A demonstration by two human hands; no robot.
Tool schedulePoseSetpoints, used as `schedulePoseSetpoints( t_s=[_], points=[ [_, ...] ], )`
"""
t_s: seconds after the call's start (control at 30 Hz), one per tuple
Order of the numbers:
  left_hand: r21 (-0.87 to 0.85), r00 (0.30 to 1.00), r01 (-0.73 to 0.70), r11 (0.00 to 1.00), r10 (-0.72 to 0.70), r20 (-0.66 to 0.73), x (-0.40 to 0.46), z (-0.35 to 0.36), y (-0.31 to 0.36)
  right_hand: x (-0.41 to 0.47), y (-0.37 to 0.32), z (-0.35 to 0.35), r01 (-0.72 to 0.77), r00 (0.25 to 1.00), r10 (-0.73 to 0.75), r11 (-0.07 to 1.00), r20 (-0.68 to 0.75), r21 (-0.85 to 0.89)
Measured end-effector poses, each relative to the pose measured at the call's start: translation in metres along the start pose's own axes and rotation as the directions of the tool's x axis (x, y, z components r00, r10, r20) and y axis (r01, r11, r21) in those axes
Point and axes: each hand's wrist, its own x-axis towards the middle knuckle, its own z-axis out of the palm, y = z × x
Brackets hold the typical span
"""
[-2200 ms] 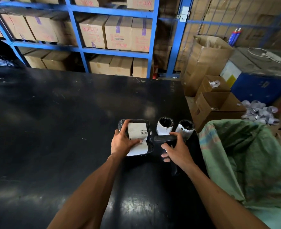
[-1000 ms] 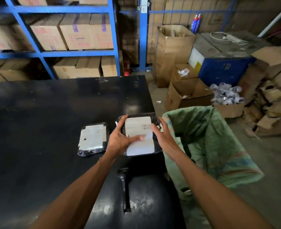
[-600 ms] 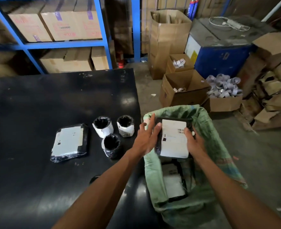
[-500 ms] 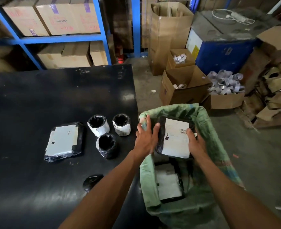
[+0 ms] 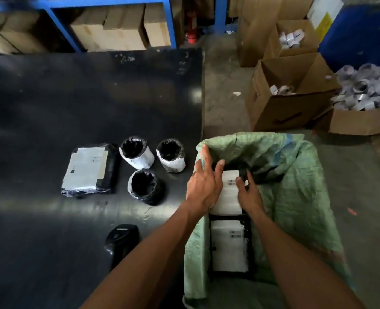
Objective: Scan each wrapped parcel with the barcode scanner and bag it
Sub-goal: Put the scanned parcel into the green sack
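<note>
A flat black-wrapped parcel with a white label (image 5: 229, 195) hangs inside the mouth of the green woven sack (image 5: 296, 175). My right hand (image 5: 248, 192) grips its right edge. My left hand (image 5: 204, 181) is spread open against its left side, fingers apart. A second labelled flat parcel (image 5: 228, 248) lies lower in the sack. On the black table (image 5: 73, 97) rest a flat labelled parcel (image 5: 88, 168) and three round black-wrapped parcels (image 5: 136, 155), (image 5: 171, 158), (image 5: 144, 186). The black barcode scanner (image 5: 121, 238) lies on the table by my left forearm.
Open cardboard boxes (image 5: 289, 92) stand on the floor beyond the sack, one heaped with white rolls (image 5: 367, 90). A blue drum (image 5: 360, 34) is at the far right. Blue shelving (image 5: 117, 25) with cartons runs behind the table.
I put the scanner down on the table, lifted the flat parcel with both hands and carried it right over the sack. It now sits lower inside, and my left hand has loosened.
</note>
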Motion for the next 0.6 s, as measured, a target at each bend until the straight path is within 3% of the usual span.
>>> schedulePoseSetpoints(
  t_s=[0.23, 0.47, 0.6],
  points=[
    [-0.075, 1.0, 0.014, 0.997, -0.012, 0.02, 0.008, -0.004, -0.006, 0.035, 0.027, 0.016, -0.212, 0.976, 0.216, 0.938, -0.017, -0.273],
    [-0.074, 0.999, 0.035, 0.997, -0.034, 0.02, 0.005, -0.004, -0.004, 0.033, 0.018, 0.016, -0.249, 0.965, 0.262, 0.912, -0.004, -0.325],
    [-0.118, 0.998, 0.032, 0.993, -0.025, 0.058, -0.002, -0.008, -0.008, 0.007, 0.0, 0.017, -0.181, 0.983, 0.157, 0.902, -0.091, -0.392]
  ],
)
